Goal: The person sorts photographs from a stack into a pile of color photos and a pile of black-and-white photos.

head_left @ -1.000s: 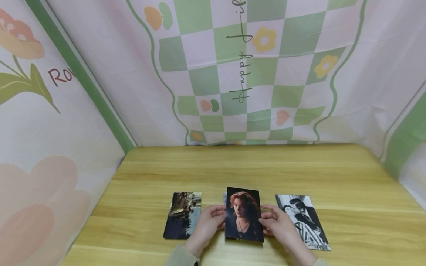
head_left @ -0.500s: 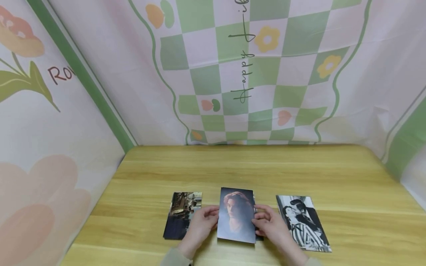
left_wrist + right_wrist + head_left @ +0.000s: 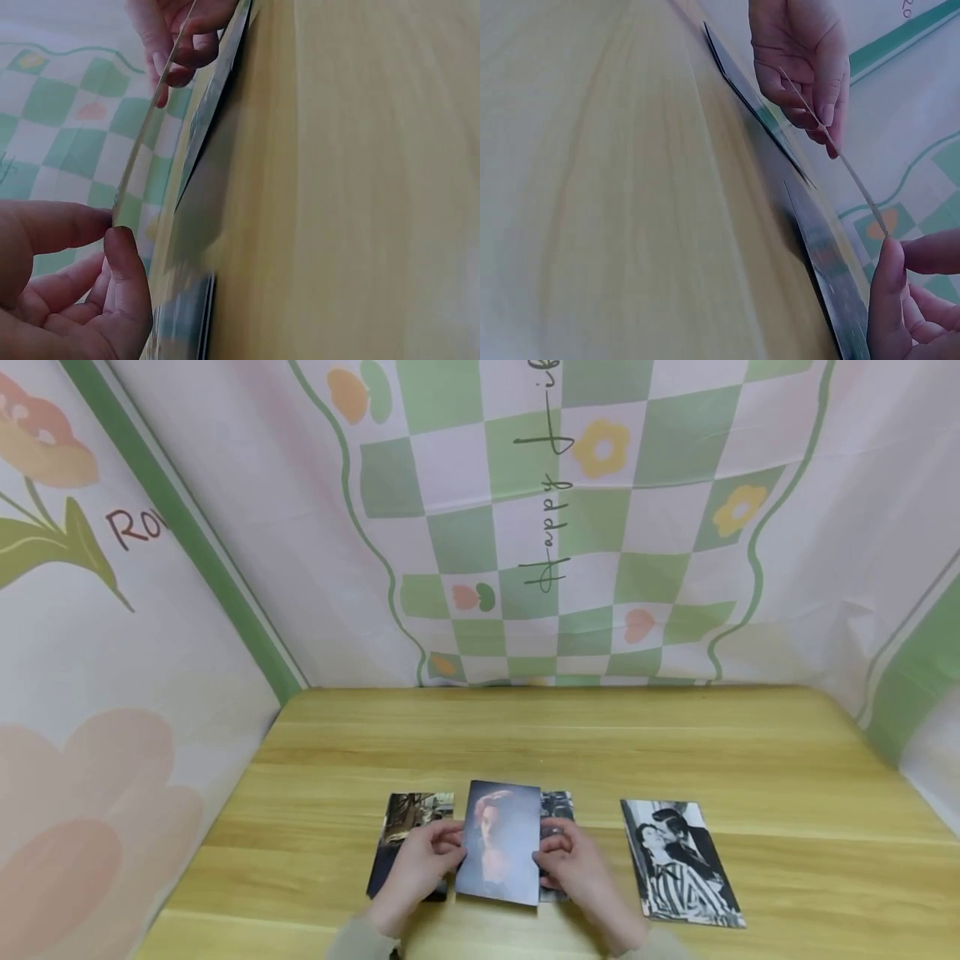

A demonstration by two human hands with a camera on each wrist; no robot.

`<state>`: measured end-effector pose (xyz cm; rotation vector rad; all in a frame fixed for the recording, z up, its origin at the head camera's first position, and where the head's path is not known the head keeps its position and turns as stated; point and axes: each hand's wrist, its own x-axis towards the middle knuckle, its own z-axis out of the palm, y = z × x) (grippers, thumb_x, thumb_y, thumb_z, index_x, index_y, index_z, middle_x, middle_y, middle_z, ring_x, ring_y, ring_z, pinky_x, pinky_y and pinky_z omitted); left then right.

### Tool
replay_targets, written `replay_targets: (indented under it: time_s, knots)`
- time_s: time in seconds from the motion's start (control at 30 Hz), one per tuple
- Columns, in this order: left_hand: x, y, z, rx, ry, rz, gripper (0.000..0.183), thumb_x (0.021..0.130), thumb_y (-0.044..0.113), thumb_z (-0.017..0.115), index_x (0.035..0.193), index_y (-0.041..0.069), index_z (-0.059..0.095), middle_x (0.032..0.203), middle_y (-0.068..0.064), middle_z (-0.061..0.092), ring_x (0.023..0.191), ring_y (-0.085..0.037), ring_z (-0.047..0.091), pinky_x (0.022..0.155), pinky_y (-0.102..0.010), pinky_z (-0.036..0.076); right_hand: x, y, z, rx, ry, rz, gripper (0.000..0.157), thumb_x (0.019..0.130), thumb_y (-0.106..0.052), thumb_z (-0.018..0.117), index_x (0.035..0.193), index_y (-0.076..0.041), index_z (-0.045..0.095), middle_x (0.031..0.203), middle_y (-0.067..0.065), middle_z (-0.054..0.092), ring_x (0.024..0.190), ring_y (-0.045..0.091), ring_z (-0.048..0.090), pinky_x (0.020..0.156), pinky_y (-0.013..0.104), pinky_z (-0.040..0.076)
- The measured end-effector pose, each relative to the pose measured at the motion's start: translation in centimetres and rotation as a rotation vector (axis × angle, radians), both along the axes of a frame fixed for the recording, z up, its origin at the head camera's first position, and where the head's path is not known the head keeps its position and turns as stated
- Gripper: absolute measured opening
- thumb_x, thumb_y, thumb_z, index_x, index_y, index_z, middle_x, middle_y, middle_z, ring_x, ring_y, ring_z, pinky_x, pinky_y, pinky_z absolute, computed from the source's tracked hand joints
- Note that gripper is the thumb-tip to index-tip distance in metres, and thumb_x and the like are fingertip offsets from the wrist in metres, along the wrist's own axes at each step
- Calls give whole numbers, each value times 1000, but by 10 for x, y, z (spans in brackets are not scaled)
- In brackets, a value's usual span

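Between my two hands is a photo card (image 3: 501, 843) showing a red-haired person on a dark ground, its surface washed pale by glare. My left hand (image 3: 420, 864) pinches its left edge between thumb and fingers. The right hand (image 3: 577, 860) pinches the opposite edge the same way. Both wrist views show the card edge-on, raised over the table. Partly behind it lies a grey photo card (image 3: 557, 807), mostly covered in the head view. Under my left hand is a dark photo card (image 3: 416, 810) with a street or waterside scene, partly hidden.
A black-and-white photo card (image 3: 686, 864) of a kissing couple lies to the right on the wooden table (image 3: 480, 735). Beyond the table's far edge hangs a cloth (image 3: 525, 527) with green checks and flowers, and another printed cloth (image 3: 112, 677) lines the left side.
Both hands have carried the red-haired portrait card leftward from over the middle card, uncovering more of the grey card. The card has tilted and caught glare. The other cards stay put.
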<state>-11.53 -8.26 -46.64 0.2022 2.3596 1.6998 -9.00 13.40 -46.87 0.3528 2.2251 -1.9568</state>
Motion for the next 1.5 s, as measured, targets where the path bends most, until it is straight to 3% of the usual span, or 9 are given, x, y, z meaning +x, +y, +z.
replay_targets:
  time_s: [0.43, 0.97, 1.17, 1.5]
  knots:
    - [0, -32, -3, -29, 65, 88, 31, 79, -11, 63, 110, -17, 58, 90, -17, 64, 81, -19, 61, 68, -18, 54, -3, -35, -1, -85, 51, 76, 50, 81, 11, 59, 128, 7, 43, 87, 13, 58, 66, 13, 57, 55, 26, 57]
    - [1, -56, -2, -84, 34, 238, 28, 79, -10, 63, 107, -12, 62, 91, -15, 65, 83, -18, 61, 68, -16, 52, -13, -68, 0, -113, 91, 117, 48, 79, 12, 60, 125, 8, 46, 86, 15, 60, 64, 11, 57, 55, 29, 58]
    - [1, -66, 1, -122, 19, 254, 30, 81, -8, 63, 110, -13, 61, 93, -15, 65, 83, -17, 60, 66, -16, 51, -16, -76, 2, -85, 102, 132, 46, 79, 11, 61, 123, 7, 47, 84, 11, 58, 63, 11, 56, 54, 30, 57]
    - [0, -73, 4, -213, 61, 259, 28, 81, -7, 63, 109, -12, 62, 90, -14, 66, 81, -16, 60, 66, -16, 51, -21, -87, 1, -18, 177, 133, 41, 78, 12, 63, 117, 7, 51, 80, 10, 57, 63, 12, 58, 50, 30, 56]
